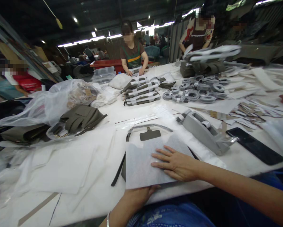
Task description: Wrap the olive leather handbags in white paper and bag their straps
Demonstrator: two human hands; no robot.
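Observation:
In the head view, my right hand lies flat with fingers spread on a white sheet. The sheet covers most of a dark olive bag, whose straps show at the sides. Above the sheet are a dark tab with a small metal fitting and a handle wrapped in clear plastic. My left hand is at the sheet's near edge, its fingers mostly hidden beneath; I cannot tell how they are closed.
A grey tape dispenser and a black phone lie to the right. Olive bags and white sheets are at left. Wrapped straps and coiled straps lie farther back. A person works across the table.

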